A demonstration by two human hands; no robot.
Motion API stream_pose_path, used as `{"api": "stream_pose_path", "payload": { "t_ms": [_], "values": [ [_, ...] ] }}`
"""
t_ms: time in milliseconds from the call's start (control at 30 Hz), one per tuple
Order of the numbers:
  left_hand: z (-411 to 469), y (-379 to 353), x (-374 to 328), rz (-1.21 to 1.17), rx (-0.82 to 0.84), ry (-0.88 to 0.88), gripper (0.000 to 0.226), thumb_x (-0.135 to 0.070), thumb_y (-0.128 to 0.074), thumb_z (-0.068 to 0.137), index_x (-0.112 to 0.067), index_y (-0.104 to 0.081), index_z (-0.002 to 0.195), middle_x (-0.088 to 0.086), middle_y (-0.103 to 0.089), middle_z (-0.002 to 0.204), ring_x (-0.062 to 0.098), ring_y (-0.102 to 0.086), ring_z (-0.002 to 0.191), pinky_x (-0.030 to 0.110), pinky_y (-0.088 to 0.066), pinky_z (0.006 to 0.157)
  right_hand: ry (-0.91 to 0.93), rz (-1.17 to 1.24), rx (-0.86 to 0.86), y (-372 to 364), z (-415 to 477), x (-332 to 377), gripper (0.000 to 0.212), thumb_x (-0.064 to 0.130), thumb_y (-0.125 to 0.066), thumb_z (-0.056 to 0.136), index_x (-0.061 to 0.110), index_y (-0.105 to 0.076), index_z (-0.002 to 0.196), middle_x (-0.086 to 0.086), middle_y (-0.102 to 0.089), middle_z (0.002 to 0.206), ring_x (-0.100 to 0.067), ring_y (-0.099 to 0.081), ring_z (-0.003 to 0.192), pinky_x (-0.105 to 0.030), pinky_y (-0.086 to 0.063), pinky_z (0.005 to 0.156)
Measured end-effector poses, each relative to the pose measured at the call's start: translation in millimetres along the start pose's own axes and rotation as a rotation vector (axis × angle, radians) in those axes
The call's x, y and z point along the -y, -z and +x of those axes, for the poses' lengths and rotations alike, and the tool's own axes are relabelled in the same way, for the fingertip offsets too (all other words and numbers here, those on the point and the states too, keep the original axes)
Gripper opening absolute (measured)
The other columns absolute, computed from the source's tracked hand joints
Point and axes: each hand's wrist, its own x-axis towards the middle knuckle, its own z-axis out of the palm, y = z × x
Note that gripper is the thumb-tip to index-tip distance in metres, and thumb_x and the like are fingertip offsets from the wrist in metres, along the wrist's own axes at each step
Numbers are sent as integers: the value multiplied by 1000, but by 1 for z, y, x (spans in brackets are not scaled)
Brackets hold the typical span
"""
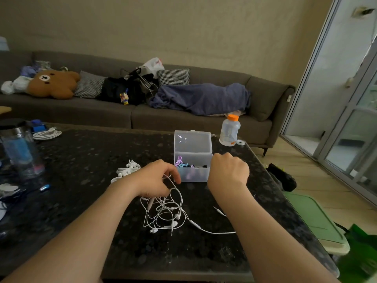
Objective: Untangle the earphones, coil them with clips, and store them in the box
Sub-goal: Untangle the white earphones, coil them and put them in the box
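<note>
A tangle of white earphones [165,215] lies on the dark stone table [81,160] in front of me. My left hand [153,180] grips the top of the tangle, fingers curled round the cords. One cord trails right to a plug [219,211]. A clear plastic box [192,158] stands open behind, lid up, with purple, blue and dark items inside. My right hand [228,170] hovers at the box's right front corner with fingers curled; what it holds is hidden. White clips [127,169] lie left of the box.
A bottle with an orange cap [230,130] stands behind the box. A glass jar [20,150] and a coiled white cable [47,134] sit at the left. The table's right edge drops to a green bin lid [312,219]. A sofa runs behind.
</note>
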Motion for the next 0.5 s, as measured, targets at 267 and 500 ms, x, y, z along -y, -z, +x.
{"api": "stream_pose_path", "payload": {
  "t_ms": [267, 500],
  "values": [
    [-1, -2, 3, 28, -27, -23, 39, -9, -81, 87, -38, -70, 109, -12, -45, 117, 7, -60, 93, 15, -49, 66, 371, 221, 412, -37, -7, 28, 36, 22, -82, 90, 8, -64, 117, -6, -63, 105, -25, -65, 94, -37, -59, 85],
    [0, -3, 6, 13, -32, 17, 38, -4, -72, 92, -38, -66, 108, -15, -41, 113, 6, -55, 91, 16, -45, 64, 479, 196, 501, -52, -7, 28, 19, 29, -68, 101, 11, -63, 95, -8, -68, 100, -24, -64, 86, -32, -51, 75]
  ]
}}
